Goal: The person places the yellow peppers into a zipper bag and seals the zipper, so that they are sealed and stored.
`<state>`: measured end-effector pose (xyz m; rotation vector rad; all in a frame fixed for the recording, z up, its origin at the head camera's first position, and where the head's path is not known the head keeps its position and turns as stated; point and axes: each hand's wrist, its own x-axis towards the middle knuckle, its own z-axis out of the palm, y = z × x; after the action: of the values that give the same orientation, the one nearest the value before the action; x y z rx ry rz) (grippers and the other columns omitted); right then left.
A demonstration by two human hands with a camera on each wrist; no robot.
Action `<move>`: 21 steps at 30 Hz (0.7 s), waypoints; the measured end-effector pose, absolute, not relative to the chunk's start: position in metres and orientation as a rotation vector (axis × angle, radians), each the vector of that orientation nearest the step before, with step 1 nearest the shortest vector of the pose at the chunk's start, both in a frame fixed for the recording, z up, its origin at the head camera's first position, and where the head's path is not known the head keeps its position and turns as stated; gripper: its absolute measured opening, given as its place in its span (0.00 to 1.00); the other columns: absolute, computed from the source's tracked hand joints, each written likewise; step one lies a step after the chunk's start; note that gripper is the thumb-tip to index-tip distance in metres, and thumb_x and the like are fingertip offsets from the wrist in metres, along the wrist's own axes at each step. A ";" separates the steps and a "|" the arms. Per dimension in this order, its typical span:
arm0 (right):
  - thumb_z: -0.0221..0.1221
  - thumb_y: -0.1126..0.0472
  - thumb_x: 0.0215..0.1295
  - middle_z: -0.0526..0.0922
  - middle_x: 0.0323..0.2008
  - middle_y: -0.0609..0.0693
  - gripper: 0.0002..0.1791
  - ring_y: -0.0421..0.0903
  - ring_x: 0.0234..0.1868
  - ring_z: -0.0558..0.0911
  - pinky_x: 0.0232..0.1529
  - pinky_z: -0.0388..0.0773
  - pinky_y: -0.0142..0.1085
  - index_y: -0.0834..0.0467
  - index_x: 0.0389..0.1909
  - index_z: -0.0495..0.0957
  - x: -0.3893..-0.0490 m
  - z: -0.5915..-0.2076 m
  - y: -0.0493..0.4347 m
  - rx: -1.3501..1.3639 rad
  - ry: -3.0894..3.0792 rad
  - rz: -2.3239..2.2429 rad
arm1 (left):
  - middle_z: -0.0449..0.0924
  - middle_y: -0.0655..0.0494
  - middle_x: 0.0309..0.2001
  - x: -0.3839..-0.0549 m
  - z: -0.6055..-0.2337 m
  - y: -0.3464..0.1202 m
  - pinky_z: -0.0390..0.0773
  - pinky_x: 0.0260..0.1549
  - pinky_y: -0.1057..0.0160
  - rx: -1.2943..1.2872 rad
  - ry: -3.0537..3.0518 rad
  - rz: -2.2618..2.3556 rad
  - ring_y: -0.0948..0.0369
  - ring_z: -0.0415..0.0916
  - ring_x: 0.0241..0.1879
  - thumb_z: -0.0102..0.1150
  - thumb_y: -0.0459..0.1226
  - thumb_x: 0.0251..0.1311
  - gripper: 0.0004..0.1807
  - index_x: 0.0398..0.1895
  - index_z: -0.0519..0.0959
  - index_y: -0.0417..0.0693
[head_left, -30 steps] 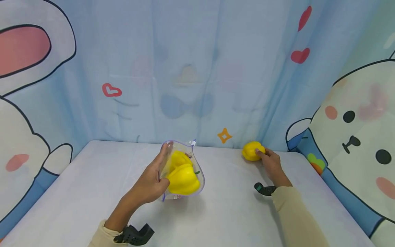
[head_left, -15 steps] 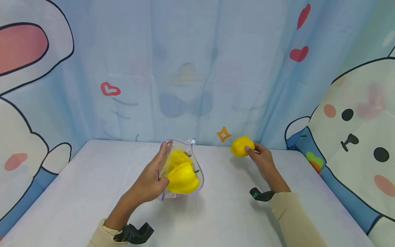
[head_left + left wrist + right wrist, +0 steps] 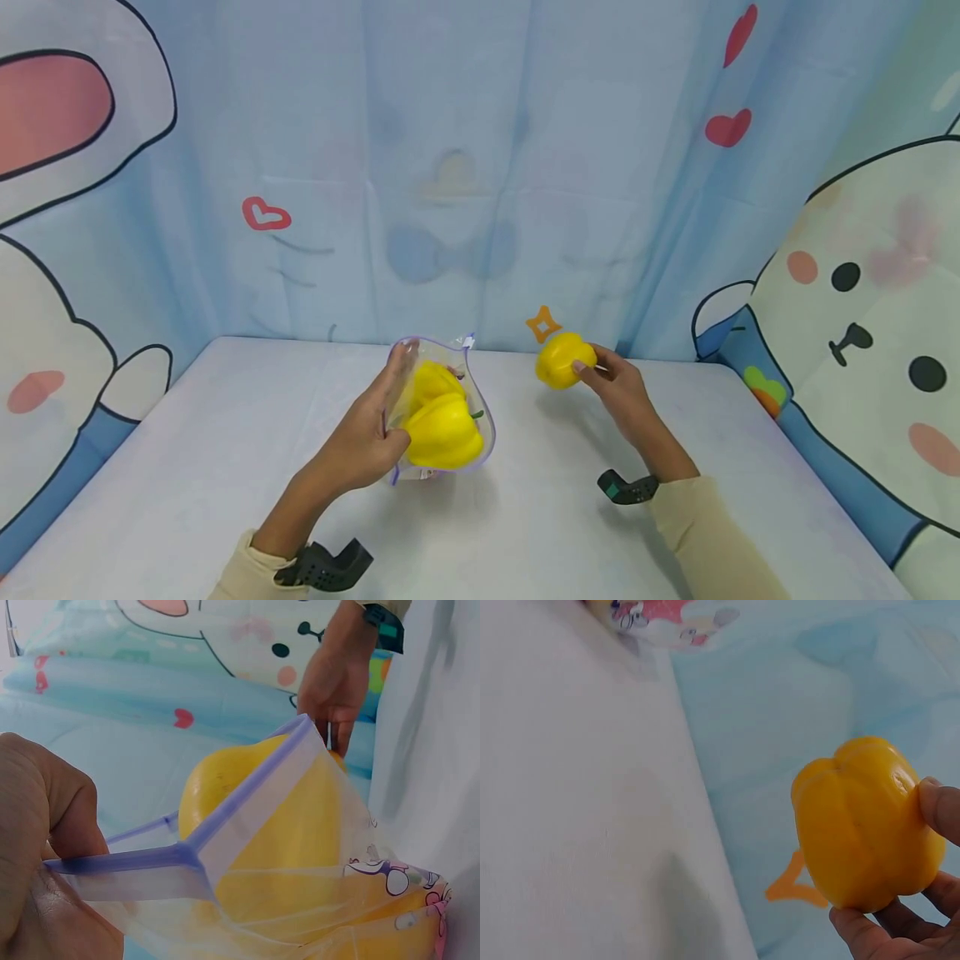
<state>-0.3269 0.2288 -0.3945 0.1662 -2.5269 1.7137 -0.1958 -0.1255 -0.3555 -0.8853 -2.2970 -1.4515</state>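
Note:
A clear zip bag with a purple-edged mouth stands gripped by my left hand, the thumb on its near side. Inside it sit two yellow bell peppers, one with a green stem showing; the left wrist view shows the bag's purple rim spread open. To the right, my right hand pinches another yellow bell pepper between thumb and fingers, raised above the table. In the right wrist view this pepper has its lobed end towards the camera.
The white-covered table runs back to a light blue curtain with printed hearts and cartoon animals. A black wrist strap device sits on the left wrist, another dark device on the right.
My right hand has lifted the yellow bell pepper off the table's far right and carried it leftward, nearer the bag. The left hand and bag have hardly moved.

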 end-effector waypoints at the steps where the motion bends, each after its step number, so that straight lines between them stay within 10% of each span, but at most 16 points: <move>1: 0.59 0.43 0.66 0.66 0.67 0.60 0.41 0.57 0.65 0.68 0.65 0.66 0.49 0.63 0.71 0.60 -0.325 -0.393 0.226 0.184 -2.527 1.709 | 0.40 0.54 0.77 -0.196 -0.356 -0.125 0.42 0.67 0.66 -0.884 -2.296 -1.454 0.56 0.38 0.75 0.46 0.15 0.49 0.51 0.77 0.37 0.40; 21: 0.59 0.59 0.68 0.69 0.64 0.59 0.31 0.54 0.63 0.71 0.54 0.75 0.31 0.64 0.69 0.62 -0.267 -0.344 0.180 0.737 -2.319 1.817 | 0.40 0.54 0.77 -0.197 -0.356 -0.125 0.42 0.67 0.66 -0.885 -2.293 -1.468 0.56 0.38 0.75 0.47 0.16 0.48 0.52 0.77 0.36 0.40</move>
<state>-0.2671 0.1803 -0.3438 0.7367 -2.3190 1.8171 -0.1966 -0.1250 -0.3556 -0.8854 -2.2930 -1.4683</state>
